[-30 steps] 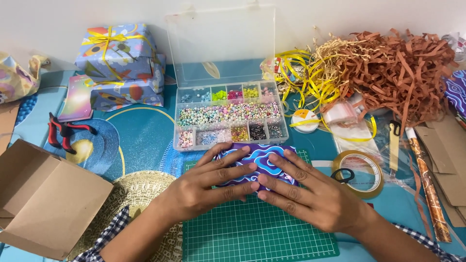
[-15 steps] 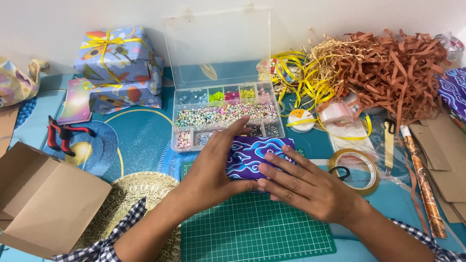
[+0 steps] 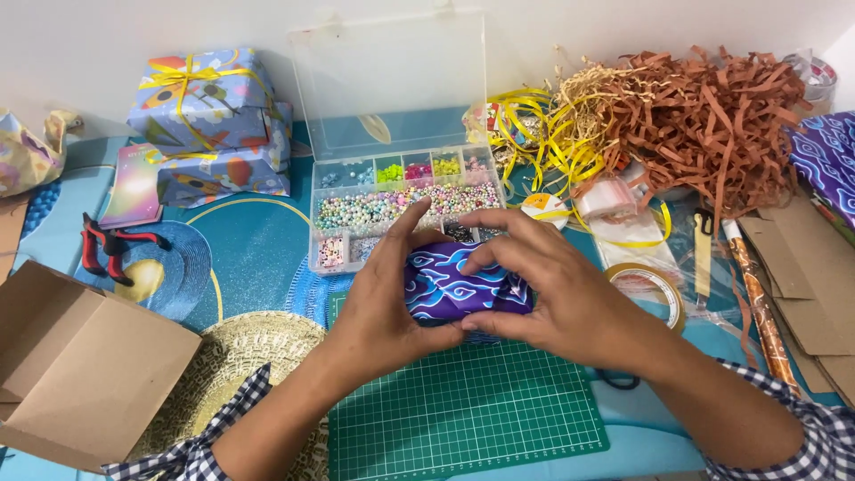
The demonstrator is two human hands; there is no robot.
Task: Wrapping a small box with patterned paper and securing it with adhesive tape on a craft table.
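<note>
Cluttered blue bench (image 3: 249,240) carries a green gridded cutting mat (image 3: 463,419). Above it, left hand (image 3: 378,307) and right hand (image 3: 557,298) both grip a small purple cloud-patterned wrapped box (image 3: 459,289); a clear plastic bead organiser (image 3: 401,191) sits at twelve o'clock.

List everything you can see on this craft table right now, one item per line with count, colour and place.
wrapped parcel: one, purple with white cloud pattern, centre, between both hands
cutting mat: one, green, under the parcel
bead organiser: one, clear, lid up, behind the parcel
gift boxes: two, blue with yellow ribbon, stacked back left
pliers: one, red and black, left
cardboard box: one, brown, open, front left
paper shreds: pile, brown, back right
ribbon: tangle, yellow, beside the shreds
tape roll: one, clear, right
left hand: on the parcel
right hand: on the parcel
</note>
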